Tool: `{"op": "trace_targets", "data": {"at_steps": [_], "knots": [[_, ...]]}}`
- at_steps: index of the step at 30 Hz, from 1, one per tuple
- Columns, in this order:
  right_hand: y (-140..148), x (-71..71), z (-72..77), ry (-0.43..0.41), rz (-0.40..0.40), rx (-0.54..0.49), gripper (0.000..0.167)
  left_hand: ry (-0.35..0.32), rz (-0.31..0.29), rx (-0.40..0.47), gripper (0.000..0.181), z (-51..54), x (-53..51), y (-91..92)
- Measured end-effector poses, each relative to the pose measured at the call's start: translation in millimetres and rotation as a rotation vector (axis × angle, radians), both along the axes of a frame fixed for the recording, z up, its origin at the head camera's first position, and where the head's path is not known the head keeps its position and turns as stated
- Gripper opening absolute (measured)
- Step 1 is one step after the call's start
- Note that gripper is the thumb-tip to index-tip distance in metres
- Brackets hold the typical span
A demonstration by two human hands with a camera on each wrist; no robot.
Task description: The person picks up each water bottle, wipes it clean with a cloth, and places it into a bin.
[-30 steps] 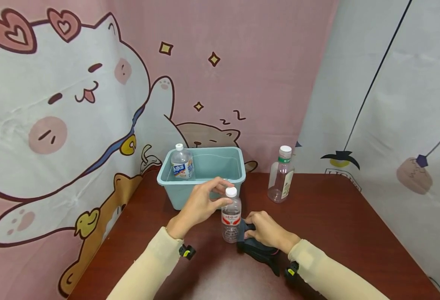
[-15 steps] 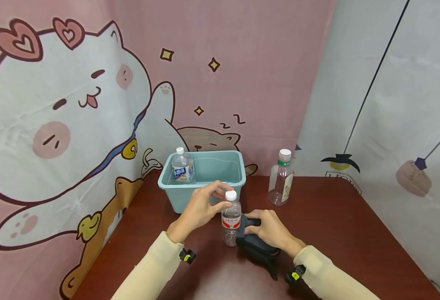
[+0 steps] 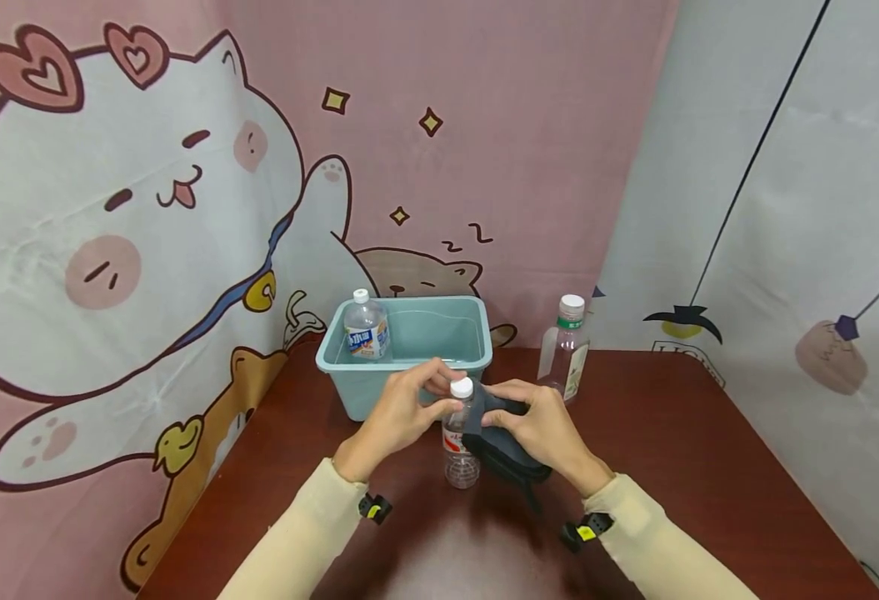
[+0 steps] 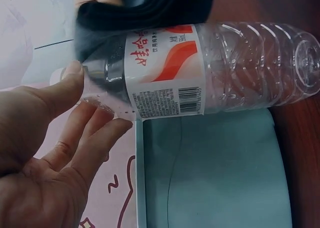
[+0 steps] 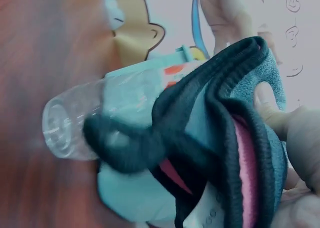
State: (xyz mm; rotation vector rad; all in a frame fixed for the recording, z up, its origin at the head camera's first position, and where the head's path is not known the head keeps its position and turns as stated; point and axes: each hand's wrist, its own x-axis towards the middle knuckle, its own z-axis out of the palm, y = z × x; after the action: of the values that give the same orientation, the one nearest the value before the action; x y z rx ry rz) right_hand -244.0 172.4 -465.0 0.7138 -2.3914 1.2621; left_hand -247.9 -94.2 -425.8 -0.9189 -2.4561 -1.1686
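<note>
Left forearm [image 3: 297, 533], one: cream-sleeved, extended forward and inward from the near side. Left hand [image 3: 402, 408], one: palm inward, thumb [image 4: 61, 91] set opposite curved fingers [image 4: 102, 142], holding. Right forearm [image 3: 660, 537], one: cream-sleeved, slanting inward likewise. Right hand [image 3: 550, 423], one: just beside the left, back uppermost, thumb and fingers pinching.

My table [image 3: 694, 467] is brown and shiny. A blue tub [image 3: 360, 396], a little clear bottle [image 3: 461, 469] and a bigger bottle [image 3: 557, 360] stand on it.
</note>
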Motion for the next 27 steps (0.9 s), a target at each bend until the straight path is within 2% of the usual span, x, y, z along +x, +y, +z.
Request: {"op": "trace_targets", "data": {"at_steps": [6, 12, 20, 27], "knots": [[-7.0, 0.1, 9.2, 0.013, 0.013, -0.009, 0.038, -0.015, 0.001, -0.003, 0.032, 1.7, -0.2, -1.3], [-6.1, 3.2, 12.1, 0.032, 0.005, 0.041, 0.039, -0.018, -0.037, -0.008, 0.033, 4.8, -1.8, -1.7], [-3.7, 5.1, 9.6, 0.020, 0.022, 0.138, 0.047, -0.067, -0.037, -0.038, 0.038, 5.8, 0.6, -5.6], [2.5, 5.6, 2.3, 0.010, 0.045, 0.185, 0.057, -0.069, -0.025, -0.042, 0.039, 6.0, 0.3, -5.2]]}}
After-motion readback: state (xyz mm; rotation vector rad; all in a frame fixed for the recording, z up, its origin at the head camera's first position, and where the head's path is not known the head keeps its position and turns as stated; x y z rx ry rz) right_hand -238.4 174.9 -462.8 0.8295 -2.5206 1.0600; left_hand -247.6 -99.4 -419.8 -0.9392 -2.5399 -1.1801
